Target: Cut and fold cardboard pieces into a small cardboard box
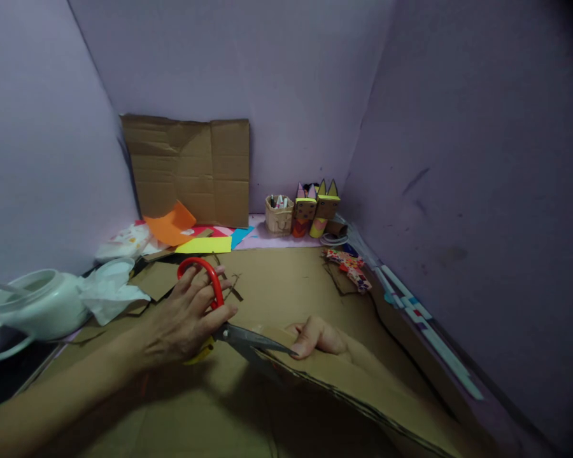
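At the centre of the frame, the left hand (pixel 186 318) has its fingers curled around the red handle loops of a pair of scissors (pixel 225 333). The blades are parted and reach right, one lying over the upper face of a cardboard piece (pixel 334 372) and the other below its edge. The right hand (pixel 319 337), just right of centre, pinches that piece, thumb on top near the blade tip; the piece slants down toward the lower right. Beneath lies a flat cardboard sheet (pixel 272 283). A white pot (pixel 57 308) stands at the left edge, crumpled white tissue (pixel 109 296) beside it. Orange paper (pixel 169 224) and yellow paper (pixel 205 245) lie at upper left, before an upright cardboard panel (pixel 191 168). Right of the panel are a marker holder (pixel 279 219) and two eared cardboard figures (pixel 325 210).
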`<state>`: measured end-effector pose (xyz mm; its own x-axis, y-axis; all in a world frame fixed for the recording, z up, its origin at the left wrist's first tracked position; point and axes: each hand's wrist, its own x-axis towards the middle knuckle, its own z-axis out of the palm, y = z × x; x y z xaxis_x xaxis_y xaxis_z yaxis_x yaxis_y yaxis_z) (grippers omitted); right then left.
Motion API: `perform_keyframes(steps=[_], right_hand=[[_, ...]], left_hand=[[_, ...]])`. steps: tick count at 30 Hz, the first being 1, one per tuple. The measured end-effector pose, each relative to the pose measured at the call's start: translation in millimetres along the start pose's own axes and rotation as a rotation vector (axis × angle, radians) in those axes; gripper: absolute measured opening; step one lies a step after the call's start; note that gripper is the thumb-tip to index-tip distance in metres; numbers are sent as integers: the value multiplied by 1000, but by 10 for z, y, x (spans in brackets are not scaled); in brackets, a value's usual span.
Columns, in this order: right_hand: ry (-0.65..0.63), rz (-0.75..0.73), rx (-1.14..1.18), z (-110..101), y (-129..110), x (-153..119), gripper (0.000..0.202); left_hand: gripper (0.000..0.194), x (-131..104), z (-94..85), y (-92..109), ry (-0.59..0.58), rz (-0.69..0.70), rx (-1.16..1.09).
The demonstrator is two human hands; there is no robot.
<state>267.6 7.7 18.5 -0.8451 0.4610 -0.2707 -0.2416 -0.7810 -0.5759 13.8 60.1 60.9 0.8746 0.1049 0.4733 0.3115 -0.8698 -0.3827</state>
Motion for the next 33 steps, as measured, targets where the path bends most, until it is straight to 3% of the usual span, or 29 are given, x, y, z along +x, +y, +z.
perform_keyframes(steps=[7, 16, 23, 27, 33], right_hand=[[-14, -28, 8, 69, -22, -25, 41], [-4, -5, -3, -95, 41, -1, 40], [-44, -16, 25, 39, 0, -16, 42], [-68, -36, 15, 100, -26, -39, 38], [-40, 12, 10, -32, 4, -3, 38]], left_hand=[[34, 11, 6, -19, 24, 32, 55], [34, 4, 25, -42, 51, 40, 65], [32, 65, -38, 5, 14, 31, 100], [30, 54, -28, 7, 59, 48, 136], [28, 43, 18, -10, 68, 54, 145]])
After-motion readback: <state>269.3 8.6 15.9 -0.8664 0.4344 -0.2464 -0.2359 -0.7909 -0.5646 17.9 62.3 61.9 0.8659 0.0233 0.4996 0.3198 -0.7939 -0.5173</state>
